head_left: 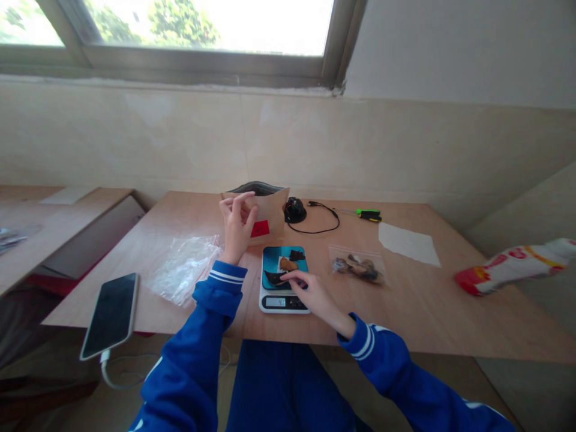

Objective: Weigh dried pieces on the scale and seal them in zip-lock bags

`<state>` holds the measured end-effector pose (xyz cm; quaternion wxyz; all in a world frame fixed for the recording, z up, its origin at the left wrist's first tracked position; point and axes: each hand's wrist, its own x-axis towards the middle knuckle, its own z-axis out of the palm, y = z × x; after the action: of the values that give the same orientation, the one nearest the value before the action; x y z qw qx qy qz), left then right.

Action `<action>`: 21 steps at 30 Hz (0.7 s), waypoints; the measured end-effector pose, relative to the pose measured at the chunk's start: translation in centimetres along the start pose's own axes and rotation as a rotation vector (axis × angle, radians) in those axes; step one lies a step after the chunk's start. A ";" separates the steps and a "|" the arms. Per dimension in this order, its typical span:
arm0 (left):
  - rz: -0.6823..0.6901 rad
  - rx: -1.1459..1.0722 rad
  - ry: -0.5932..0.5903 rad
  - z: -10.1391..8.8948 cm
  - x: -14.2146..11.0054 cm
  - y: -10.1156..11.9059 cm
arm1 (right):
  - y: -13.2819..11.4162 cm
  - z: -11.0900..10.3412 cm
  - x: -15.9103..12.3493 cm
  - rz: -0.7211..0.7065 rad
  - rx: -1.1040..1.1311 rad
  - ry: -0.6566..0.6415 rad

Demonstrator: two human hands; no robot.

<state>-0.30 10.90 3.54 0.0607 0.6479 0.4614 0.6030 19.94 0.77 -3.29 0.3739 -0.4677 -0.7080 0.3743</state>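
My left hand (pixel 237 225) holds a brown paper pouch (pixel 270 210) upright by its left edge; the pouch is open at the top and has a red label. My right hand (pixel 310 293) rests over a small digital kitchen scale (pixel 282 302) with a teal plate (pixel 270 259). Its fingertips pinch a dark piece (pixel 274 278) lying on the plate. A brown piece (pixel 288 264) and another dark piece (pixel 297 255) also lie on the plate.
On the wooden table (pixel 427 306): a clear plastic bag (pixel 182 267), a zip bag with dark and brown pieces (pixel 359 267), a phone on a cable (pixel 110 315), a black round object with cord (pixel 294 211), a green screwdriver (pixel 369 214), white paper (pixel 408 243), a red-white snack bag (pixel 513 267).
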 end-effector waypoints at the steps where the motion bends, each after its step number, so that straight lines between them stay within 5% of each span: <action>1: 0.003 0.005 0.000 0.0 0.0 0.0 | -0.4 -0.5 0.1 -0.044 -0.051 0.009; 11: -0.015 -0.008 0.059 -0.5 -0.6 1.7 | -10.9 -7.4 6.2 -0.472 -0.134 0.227; 16: 0.006 0.032 0.054 -1.1 -1.9 2.3 | -13.8 -7.4 11.1 -0.585 -0.337 -0.082; 21: 0.065 0.085 0.085 -1.7 -4.0 2.2 | -13.7 -5.5 13.4 -0.538 -0.695 -0.456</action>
<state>0.06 6.19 2.53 -0.0060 0.6384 0.4675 0.6115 15.77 10.55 13.60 0.1150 -0.2717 -0.9503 0.0991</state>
